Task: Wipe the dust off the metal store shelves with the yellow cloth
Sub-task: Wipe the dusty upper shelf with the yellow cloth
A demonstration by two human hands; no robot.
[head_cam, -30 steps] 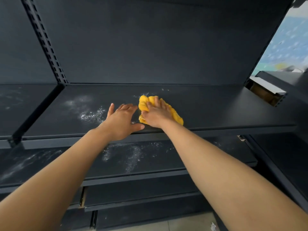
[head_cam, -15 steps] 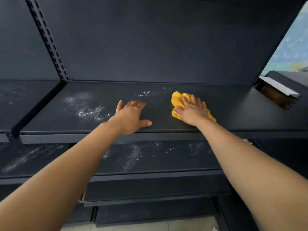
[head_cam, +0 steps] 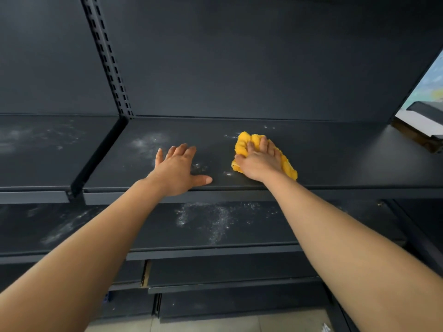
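My right hand (head_cam: 260, 161) lies over the bunched yellow cloth (head_cam: 245, 143), fingers dug into it and thumb at its left edge, holding it down on the dark metal shelf (head_cam: 335, 159) near the front edge. My left hand (head_cam: 176, 168) rests flat on the same shelf to the left, fingers spread, holding nothing. A white dust patch (head_cam: 146, 144) lies left of my left hand, and small specks (head_cam: 227, 173) sit between the hands. The lower shelf (head_cam: 96, 226) carries a larger dust smear (head_cam: 215, 219).
A slotted upright post (head_cam: 107, 58) and a bracket (head_cam: 98, 154) divide this bay from the left bay's shelf (head_cam: 36, 149), which is also dusty. The back panel (head_cam: 239, 56) rises behind. A cardboard-lined box (head_cam: 417, 130) sits at the far right. Tiled floor (head_cam: 215, 324) lies below.
My right hand swept the cloth to the right, away from my left hand, then came partly back left. My left hand stayed flat on the shelf.
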